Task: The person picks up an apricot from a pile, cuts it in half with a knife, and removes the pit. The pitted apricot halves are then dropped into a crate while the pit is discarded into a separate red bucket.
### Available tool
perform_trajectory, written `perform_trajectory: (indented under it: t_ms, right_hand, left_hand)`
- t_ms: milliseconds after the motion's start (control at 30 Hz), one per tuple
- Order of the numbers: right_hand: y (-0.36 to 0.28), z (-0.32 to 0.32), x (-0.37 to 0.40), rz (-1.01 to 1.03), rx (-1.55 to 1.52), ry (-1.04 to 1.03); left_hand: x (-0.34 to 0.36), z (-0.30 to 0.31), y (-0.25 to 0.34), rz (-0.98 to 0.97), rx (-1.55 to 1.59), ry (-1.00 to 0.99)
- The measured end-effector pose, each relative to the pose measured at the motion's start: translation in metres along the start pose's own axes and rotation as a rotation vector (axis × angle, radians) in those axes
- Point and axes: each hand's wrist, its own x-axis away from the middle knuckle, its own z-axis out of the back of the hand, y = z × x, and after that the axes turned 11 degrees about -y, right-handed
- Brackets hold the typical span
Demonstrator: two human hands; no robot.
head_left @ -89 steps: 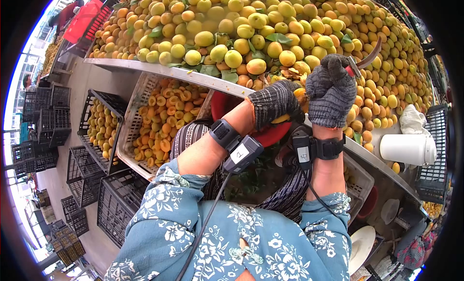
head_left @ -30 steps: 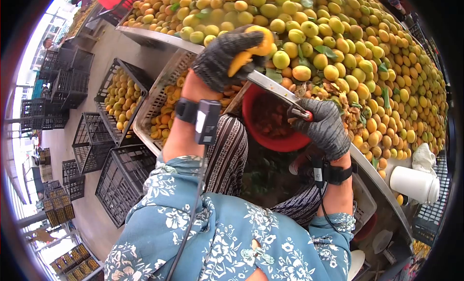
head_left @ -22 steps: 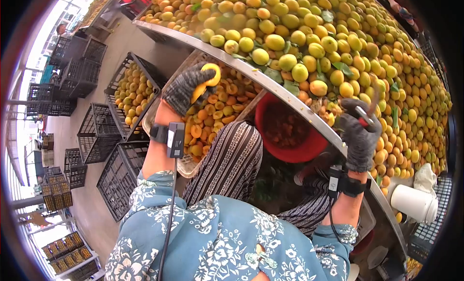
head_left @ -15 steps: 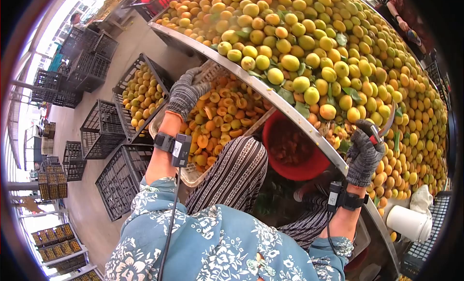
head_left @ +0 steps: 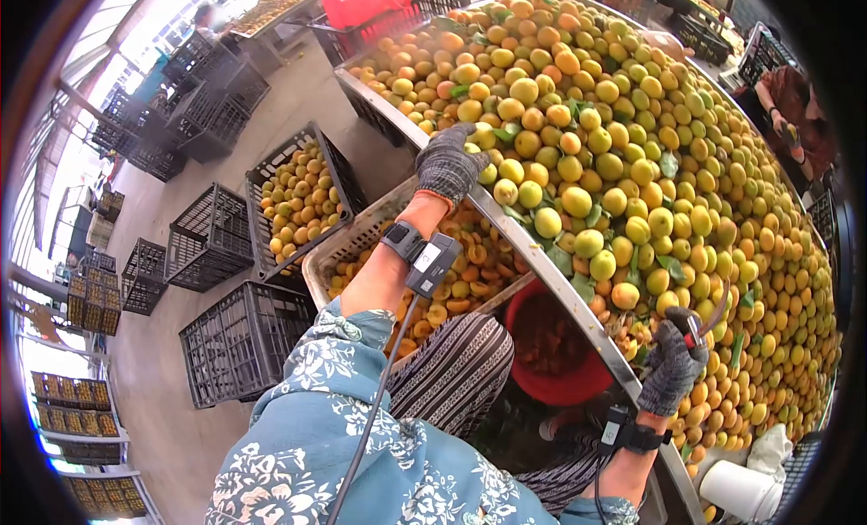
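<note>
My left hand (head_left: 452,167), in a grey knit glove, reaches over the metal table edge to the near side of a large heap of apricots (head_left: 587,200). Its fingers are apart, with the tips right at the fruit. In my right hand (head_left: 675,362), gloved alike, is a curved knife (head_left: 718,314) with a red part at the handle, its blade pointing up over the heap. Below my left forearm, a pale crate (head_left: 318,277) holds halved apricots (head_left: 465,281). A red tub (head_left: 551,394) with dark scraps inside stands under the table edge, by my knee.
A black crate of whole apricots (head_left: 302,200) stands on the floor to the left, near other black crates (head_left: 239,344). The metal table rim (head_left: 560,272) runs diagonally before me. A white bucket (head_left: 736,493) is at lower right. Another person (head_left: 786,119) is across the heap.
My left hand has gone from above the crate of halves up and right to the heap. My right hand still holds the knife. The view has shifted.
</note>
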Motion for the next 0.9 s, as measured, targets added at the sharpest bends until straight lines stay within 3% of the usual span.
perform_trajectory:
  t_ms: [33,167,267,333,500,733,800,867,900]
  right_hand:
    - [0.000,0.001,-0.001,0.006,-0.031,0.003]
    - [0.003,0.002,-0.003,0.006,-0.082,0.004]
    - [0.002,-0.002,-0.004,-0.019,-0.106,0.038]
    - [0.006,0.000,-0.007,-0.028,-0.083,0.033]
    - [0.018,0.005,-0.017,0.034,-0.045,0.013]
    - [0.012,-0.002,-0.019,-0.022,-0.048,0.009]
    - [0.011,-0.004,-0.021,-0.022,-0.038,0.003]
    - [0.012,-0.004,-0.022,0.015,-0.029,-0.014]
    - [0.021,0.003,-0.025,0.043,0.014,-0.033]
  left_hand:
    - [-0.001,0.008,0.003,0.096,-0.010,-0.072]
    - [-0.029,-0.007,-0.027,0.075,0.093,-0.023]
    - [-0.047,-0.013,-0.016,0.067,0.159,-0.015]
    - [-0.060,-0.021,-0.007,-0.069,0.100,0.058]
    - [-0.100,-0.031,0.017,0.099,-0.127,-0.105]
    - [-0.117,-0.027,0.028,0.086,-0.385,-0.111]
    - [-0.114,-0.025,0.025,0.098,-0.310,-0.118]
    - [-0.104,-0.030,0.013,-0.080,0.153,0.041]
    - [-0.092,-0.027,0.022,-0.136,0.193,0.109]
